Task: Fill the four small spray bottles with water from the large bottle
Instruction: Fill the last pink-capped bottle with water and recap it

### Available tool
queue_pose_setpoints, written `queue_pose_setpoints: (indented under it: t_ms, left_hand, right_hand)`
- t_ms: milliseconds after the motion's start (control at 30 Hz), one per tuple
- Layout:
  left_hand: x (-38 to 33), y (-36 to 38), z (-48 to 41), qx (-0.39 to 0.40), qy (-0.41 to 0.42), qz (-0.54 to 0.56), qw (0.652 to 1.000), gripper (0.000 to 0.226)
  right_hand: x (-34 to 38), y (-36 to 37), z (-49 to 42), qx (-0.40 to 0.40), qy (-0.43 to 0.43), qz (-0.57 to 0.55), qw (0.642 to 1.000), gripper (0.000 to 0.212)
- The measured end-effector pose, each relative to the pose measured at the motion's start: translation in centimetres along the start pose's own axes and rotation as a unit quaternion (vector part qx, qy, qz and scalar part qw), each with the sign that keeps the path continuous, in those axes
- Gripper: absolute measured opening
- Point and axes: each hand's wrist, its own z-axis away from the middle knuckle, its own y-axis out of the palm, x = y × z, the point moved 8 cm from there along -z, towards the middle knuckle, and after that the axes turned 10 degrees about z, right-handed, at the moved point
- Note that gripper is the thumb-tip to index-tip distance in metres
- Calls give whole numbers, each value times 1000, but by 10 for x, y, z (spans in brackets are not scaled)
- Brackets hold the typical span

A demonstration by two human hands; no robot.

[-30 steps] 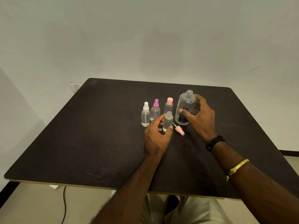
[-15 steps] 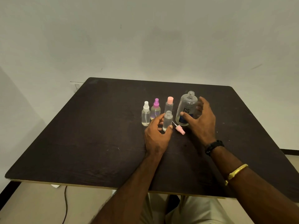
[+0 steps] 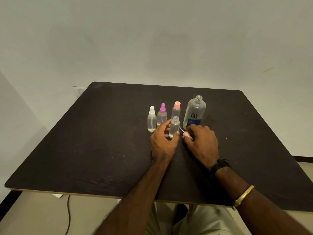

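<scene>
Your left hand [image 3: 163,141] grips the uncapped small bottle [image 3: 174,127], fingers and thumb curled round it as it stands on the table [image 3: 101,150]. Just to its right, your right hand [image 3: 203,143] pinches the pink spray cap [image 3: 187,134]. The large bottle [image 3: 194,112] stands open just beyond.

Back row, left to right: white-capped small clear bottle [image 3: 152,122], purple-capped small clear bottle [image 3: 162,117], pink-capped small clear bottle [image 3: 176,111], large clear plastic bottle [image 3: 194,114], on the dark wooden table [image 3: 101,150].
Front: uncapped small clear bottle [image 3: 174,127], before the pink-capped one, in the left hand [image 3: 162,143].
Right of it: loose pink spray cap [image 3: 187,134], under the right hand [image 3: 201,143].
</scene>
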Motion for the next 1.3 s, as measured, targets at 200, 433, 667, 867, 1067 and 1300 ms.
queue_pose_setpoints:
  t_ms: [200,433,667,867,1067,1300]
  left_hand:
    - [1,0,-1,0,0,-6,1000,54]
    - [2,0,-1,-3,1,8,1000,52]
    - [3,1,-2,2,-7,0,1000,55]
    - [2,0,-2,0,6,7,1000,53]
    - [-1,0,-1,7,21,11,1000,52]
    - [-9,1,1,14,50,7,999,51]
  right_hand:
    - [-2,5,-3,15,13,6,1000,23]
    - [-3,-43,-2,-195,13,-205,959,12]
    - [0,-81,-3,-291,-47,-239,925,22]
    - [4,-84,0,-289,-62,-227,928,23]
    - [13,-81,-2,-264,-96,-200,939,16]
    - [27,-76,-15,-199,-116,-260,938,27]
